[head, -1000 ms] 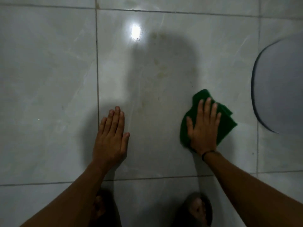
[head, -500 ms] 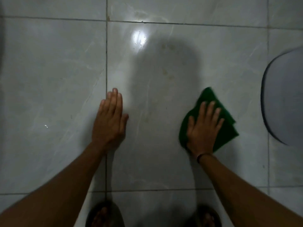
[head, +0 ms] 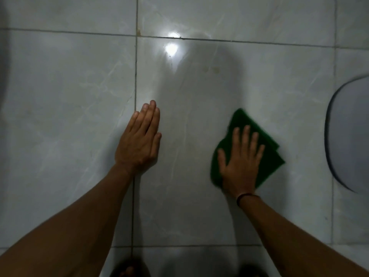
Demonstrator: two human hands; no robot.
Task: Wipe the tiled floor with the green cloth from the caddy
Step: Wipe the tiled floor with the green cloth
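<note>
Pressing flat on the green cloth (head: 268, 156), the right hand (head: 240, 166) is spread; left hand (head: 139, 144) flat on tiled floor (head: 60, 116).

Folded green cloth (head: 269, 148) flat on pale glossy tiled floor (head: 69, 116)

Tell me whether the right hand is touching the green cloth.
Touching. The head view shows the right hand pressed flat on the green cloth, fingers spread over it.

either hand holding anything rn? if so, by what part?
Right hand lies flat, fingers spread, on the near-left part of the green cloth, pinning it to the tiled floor, not gripping it. Left hand holds nothing, palm flat on the floor.
</note>
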